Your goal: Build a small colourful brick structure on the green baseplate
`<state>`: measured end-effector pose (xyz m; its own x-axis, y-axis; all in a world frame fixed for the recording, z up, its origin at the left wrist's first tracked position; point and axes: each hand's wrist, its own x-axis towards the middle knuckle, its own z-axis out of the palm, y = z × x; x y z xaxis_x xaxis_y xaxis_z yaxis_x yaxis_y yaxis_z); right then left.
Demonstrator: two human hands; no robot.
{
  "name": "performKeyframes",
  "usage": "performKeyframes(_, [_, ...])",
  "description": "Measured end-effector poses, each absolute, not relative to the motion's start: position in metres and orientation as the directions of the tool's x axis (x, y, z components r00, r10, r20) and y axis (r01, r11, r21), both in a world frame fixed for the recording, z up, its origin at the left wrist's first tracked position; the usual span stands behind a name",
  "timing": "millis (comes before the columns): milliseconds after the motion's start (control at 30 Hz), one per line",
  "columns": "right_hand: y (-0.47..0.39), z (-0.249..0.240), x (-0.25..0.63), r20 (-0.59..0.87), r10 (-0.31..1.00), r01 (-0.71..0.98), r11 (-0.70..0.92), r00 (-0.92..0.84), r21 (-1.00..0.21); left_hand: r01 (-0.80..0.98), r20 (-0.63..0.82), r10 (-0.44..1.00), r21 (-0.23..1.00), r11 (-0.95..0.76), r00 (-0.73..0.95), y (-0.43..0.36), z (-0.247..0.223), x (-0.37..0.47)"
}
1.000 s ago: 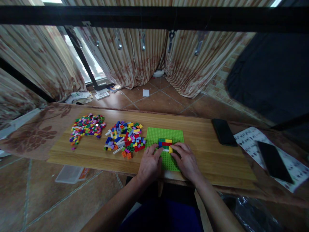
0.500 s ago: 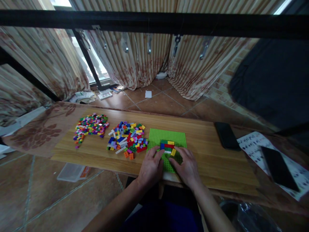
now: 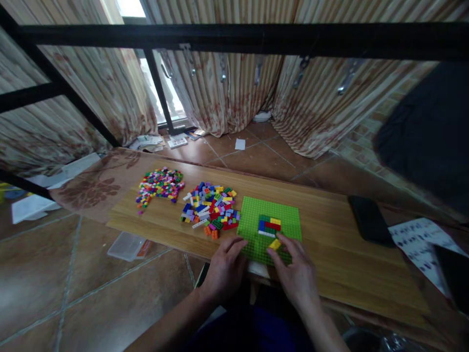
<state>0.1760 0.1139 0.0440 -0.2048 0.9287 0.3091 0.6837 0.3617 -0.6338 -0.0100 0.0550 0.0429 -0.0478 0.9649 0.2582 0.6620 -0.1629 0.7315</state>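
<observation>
My right hand (image 3: 298, 266) pinches a yellow brick (image 3: 274, 244) between thumb and fingers, just above the light green baseplate (image 3: 252, 210). Beyond that brick, a small block of bricks is fixed on the plate. It has a blue brick (image 3: 261, 225), a red brick (image 3: 273, 226), a yellow brick (image 3: 275, 221), a white brick (image 3: 266, 233) and some green ones. My left hand (image 3: 227, 264) is at the plate's near left corner, fingers curled and thumb close to the index finger. Whatever may lie between them is hidden.
Left of the plate lies a pile of mixed bricks (image 3: 212, 205), and farther left a heap of smaller colourful pieces (image 3: 161, 183). A black phone (image 3: 370, 220) and a printed sheet (image 3: 417, 249) lie to the right. A black metal bar (image 3: 234, 38) crosses above the wooden board (image 3: 330, 244).
My right hand has drawn the yellow brick toward me, away from the block. My left hand has pulled back from the block to the plate's near left corner. The view has shifted left.
</observation>
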Motion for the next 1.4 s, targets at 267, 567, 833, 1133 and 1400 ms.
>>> performKeyframes(267, [0.101,0.036,0.103,0.332,0.826,0.520,0.549,-0.456,-0.654,0.581,0.197,0.945,0.814,-0.010,-0.259,0.023,0.046,-0.037])
performKeyframes(567, [0.113,0.025,0.072,0.417,0.767,0.547,0.641,-0.487,-0.539,0.631,0.191,0.890,0.765,0.129,-0.414,0.023,0.039,-0.072])
performKeyframes(833, [0.112,0.042,0.056,0.328,0.733,0.594,0.677,-0.596,-0.434,0.609,0.158,0.894,0.779,0.149,-0.420,0.027,0.037,-0.078])
performKeyframes(1133, [0.113,0.055,0.045,0.306,0.742,0.576,0.661,-0.596,-0.480,0.648,0.195,0.898,0.752,0.121,-0.394,0.028,0.033,-0.081])
performKeyframes(1400, [0.124,0.050,0.154,0.327,0.904,0.691,0.422,-0.274,-0.588,0.697,0.217,0.925,0.713,0.069,-0.313,0.030,0.041,-0.067])
